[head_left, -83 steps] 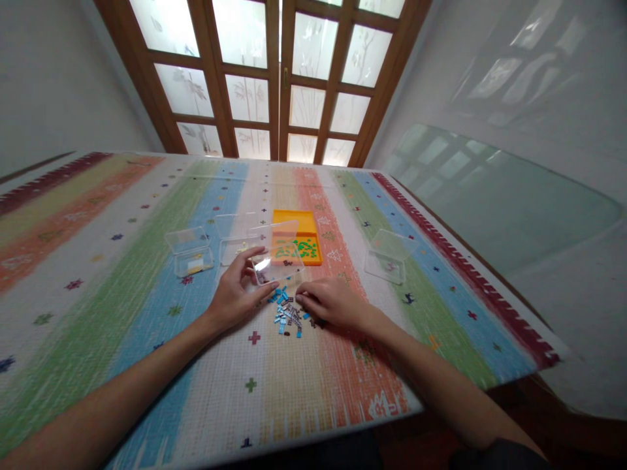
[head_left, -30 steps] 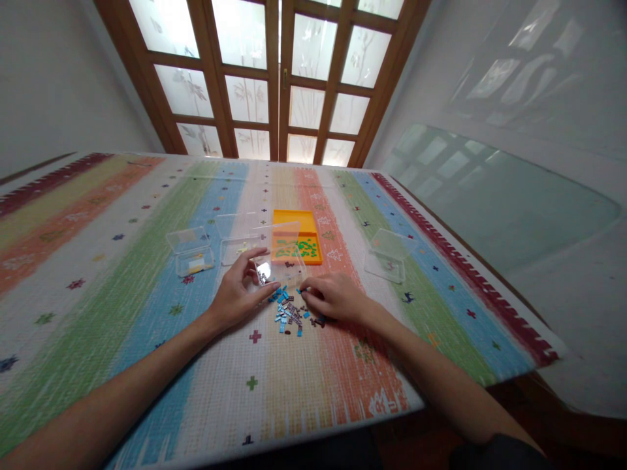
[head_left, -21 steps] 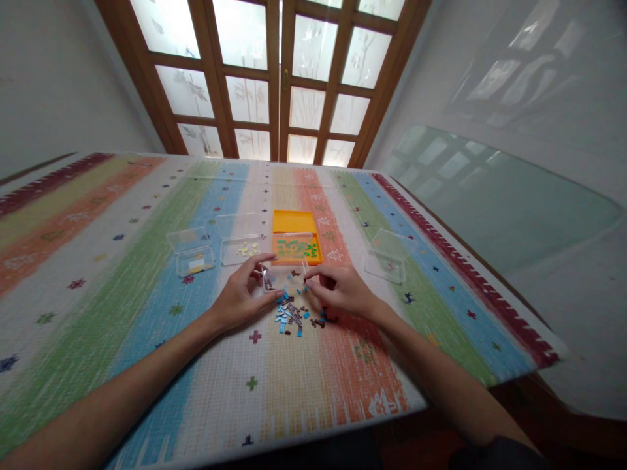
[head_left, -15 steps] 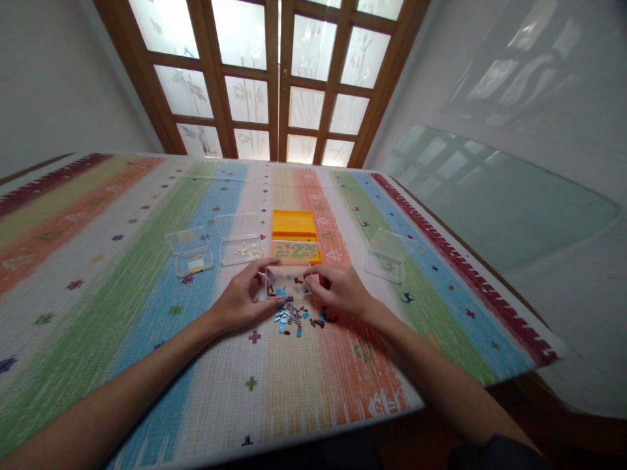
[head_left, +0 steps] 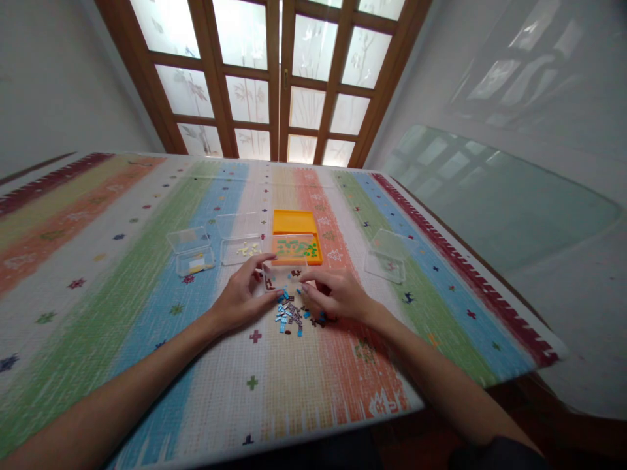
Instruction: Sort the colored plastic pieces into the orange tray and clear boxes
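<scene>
My left hand (head_left: 243,287) is wrapped round the left end of a small clear plastic box (head_left: 281,282), thumb at the near side and fingers at the far side. Several brown pieces (head_left: 296,273) lie in the box. At its right end is my right hand (head_left: 337,294), thumb and fingers drawn together; whatever they pinch is too small to make out. A blue piece (head_left: 298,291) is close to these fingertips. Just in front of the box, small blue and brown toy bricks (head_left: 291,313) lie in a loose pile on the striped tablecloth (head_left: 220,391).
Behind the box stands an open orange case (head_left: 294,222) with green pieces (head_left: 309,248). To the left are an open clear box with cream pieces (head_left: 249,249) and another clear box (head_left: 194,262). An open clear box (head_left: 386,264) stands to the right.
The clear box has shifted slightly left and its raised lid stands higher before the orange case. My right hand has moved a little left and nearer to me, toward the pile.
</scene>
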{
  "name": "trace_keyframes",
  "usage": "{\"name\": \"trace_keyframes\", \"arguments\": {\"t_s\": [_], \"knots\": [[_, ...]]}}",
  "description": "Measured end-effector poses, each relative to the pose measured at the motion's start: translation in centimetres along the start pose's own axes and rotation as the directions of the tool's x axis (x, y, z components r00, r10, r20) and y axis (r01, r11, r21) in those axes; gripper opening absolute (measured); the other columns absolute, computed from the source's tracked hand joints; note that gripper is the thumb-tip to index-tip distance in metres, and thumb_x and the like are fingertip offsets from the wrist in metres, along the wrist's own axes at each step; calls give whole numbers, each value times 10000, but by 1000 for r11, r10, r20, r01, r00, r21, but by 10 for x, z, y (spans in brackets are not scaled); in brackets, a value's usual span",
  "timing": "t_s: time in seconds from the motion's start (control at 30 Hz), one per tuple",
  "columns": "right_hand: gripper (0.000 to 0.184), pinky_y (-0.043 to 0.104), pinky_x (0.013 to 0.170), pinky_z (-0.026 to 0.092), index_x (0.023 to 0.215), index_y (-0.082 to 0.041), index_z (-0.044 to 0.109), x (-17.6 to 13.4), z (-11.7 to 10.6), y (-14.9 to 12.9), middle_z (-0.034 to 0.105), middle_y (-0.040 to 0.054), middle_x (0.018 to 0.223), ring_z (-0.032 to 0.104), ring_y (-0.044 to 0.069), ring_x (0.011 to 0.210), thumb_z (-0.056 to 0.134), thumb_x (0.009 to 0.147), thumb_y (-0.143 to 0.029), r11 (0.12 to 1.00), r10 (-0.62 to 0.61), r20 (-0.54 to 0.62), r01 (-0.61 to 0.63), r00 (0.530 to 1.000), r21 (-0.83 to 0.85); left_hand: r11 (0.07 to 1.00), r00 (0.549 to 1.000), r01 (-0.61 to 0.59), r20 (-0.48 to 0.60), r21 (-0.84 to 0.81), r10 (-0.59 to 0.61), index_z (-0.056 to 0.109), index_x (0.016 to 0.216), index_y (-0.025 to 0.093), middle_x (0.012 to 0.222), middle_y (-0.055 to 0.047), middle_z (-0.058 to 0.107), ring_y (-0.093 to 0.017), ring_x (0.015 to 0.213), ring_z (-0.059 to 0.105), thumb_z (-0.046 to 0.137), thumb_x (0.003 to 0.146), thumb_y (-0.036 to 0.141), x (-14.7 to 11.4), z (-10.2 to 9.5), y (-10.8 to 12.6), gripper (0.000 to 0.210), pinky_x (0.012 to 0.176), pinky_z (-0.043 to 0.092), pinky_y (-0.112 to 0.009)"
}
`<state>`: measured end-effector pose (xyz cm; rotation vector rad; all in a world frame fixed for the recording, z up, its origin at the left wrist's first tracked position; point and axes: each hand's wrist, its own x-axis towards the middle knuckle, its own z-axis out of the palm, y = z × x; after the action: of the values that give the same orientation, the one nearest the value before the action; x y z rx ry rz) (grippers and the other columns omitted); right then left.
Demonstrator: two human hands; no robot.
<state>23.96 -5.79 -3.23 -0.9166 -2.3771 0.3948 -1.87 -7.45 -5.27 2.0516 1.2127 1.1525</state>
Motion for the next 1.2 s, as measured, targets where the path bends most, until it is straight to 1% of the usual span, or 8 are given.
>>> {"name": "trace_keyframes", "arguments": {"t_s": [0.1, 0.27, 0.47, 0.63, 0.73, 0.83, 1.0, 1.2], "knots": [[296, 260, 598, 360, 1020, -173, 745, -1, 5, -3, 700, 19, 709, 565, 125, 607, 503, 1027, -343, 998, -58, 96, 60, 994, -20, 999, 999, 37, -31, -9, -37, 555, 1391, 197, 1243, -101, 688, -176, 844, 657, 801, 852, 330, 1, 0, 1, 607, 807, 570, -349], [232, 279, 618, 349, 1082, -198, 736, 2, 13, -7, 750, 50, 821, 621, 155, 702, 548, 1024, -320, 987, 25, 247, 15, 969, -158, 998, 996, 58, -63, -21, -60, 565, 1386, 196, 1218, -95, 694, -166, 823, 645, 795, 848, 316, 2, 1, 2, 597, 769, 564, -333], [197, 291, 639, 360, 983, -195, 743, 5, 16, -9, 762, 73, 839, 614, 160, 688, 570, 1017, -283, 986, 28, 307, 24, 951, -166, 998, 997, 50, -63, -32, -52, 565, 1379, 207, 1229, -91, 692, -172, 833, 646, 805, 843, 315, 2, 1, 2, 598, 809, 574, -362], [206, 283, 653, 379, 1047, -192, 718, 5, 10, -10, 747, 54, 823, 619, 157, 699, 537, 1028, -288, 997, 42, 297, -19, 954, -78, 999, 997, 40, -62, -22, -41, 565, 1381, 212, 1252, -94, 685, -182, 876, 655, 799, 850, 321, 2, 0, 1, 590, 837, 576, -366], [211, 271, 659, 391, 1061, -193, 686, 7, 5, -12, 719, 29, 787, 602, 151, 684, 508, 1037, -302, 999, 30, 290, -32, 956, 4, 1000, 1000, 12, -21, -11, -13, 557, 1388, 209, 1203, -86, 693, -189, 882, 662, 799, 855, 334, 2, 0, 0, 599, 819, 576, -352], [228, 268, 669, 404, 1033, -181, 653, 9, 1, -13, 713, 40, 809, 601, 153, 698, 461, 1048, -303, 999, 26, 245, -35, 969, 31, 999, 999, -33, 20, 1, 33, 548, 1392, 214, 1151, -69, 693, -189, 899, 667, 795, 865, 317, 0, 0, -1, 591, 875, 567, -366], [216, 265, 678, 408, 1029, -175, 632, 11, -2, -8, 726, 55, 833, 626, 162, 730, 444, 1049, -280, 996, 80, 108, -76, 991, -38, 996, 995, -87, 43, -3, 87, 545, 1390, 219, 1137, -68, 688, -205, 938, 676, 789, 868, 299, -3, 0, 2, 582, 916, 557, -390], [211, 263, 643, 387, 1062, -164, 652, 9, 0, 2, 766, 56, 836, 661, 154, 687, 481, 1061, -287, 987, 124, 65, -116, 990, -110, 993, 990, -116, 82, -30, 118, 526, 1412, 226, 1125, -68, 680, -204, 925, 672, 789, 869, 303, -4, 0, 4, 608, 915, 561, -403]]}}
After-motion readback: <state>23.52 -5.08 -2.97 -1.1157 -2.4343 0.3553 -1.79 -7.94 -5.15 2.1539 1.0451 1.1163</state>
